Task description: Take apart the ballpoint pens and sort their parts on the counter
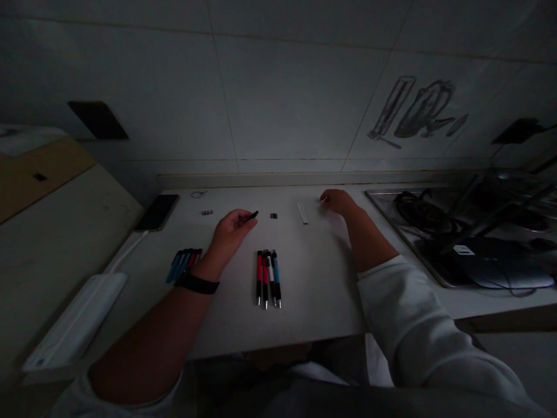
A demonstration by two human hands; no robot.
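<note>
The left hand [232,229] is clamped on a small black piece [253,215], pinched between thumb and fingertips so that its far end sticks out free, likely so it can be seen and turned; the right hand [337,200] hovers low or rests over the tabletop [322,290], its fingers curled in, and I cannot tell whether they are together or apart, nor whether the pale glint at their tips is something held; just beside it, on the side toward the left hand, lie thin white sticks [301,213], side by side, probably so each can be picked up singly; between the hands sits a little group of dark parts [274,215], in easy reach of either; on the near side of that group, four pens [268,278] lie roughly parallel, silver tips toward the person, an order that seems meant to stop them rolling apart; beyond the left hand's outer side is a row of tiny metallic bits [207,212], seemingly sorted by kind, and behind its wrist blue and red barrels [183,262] lie bunched, partly hidden; the phone [157,212] lies farther out past the left hand, apparently to leave the middle free.
</note>
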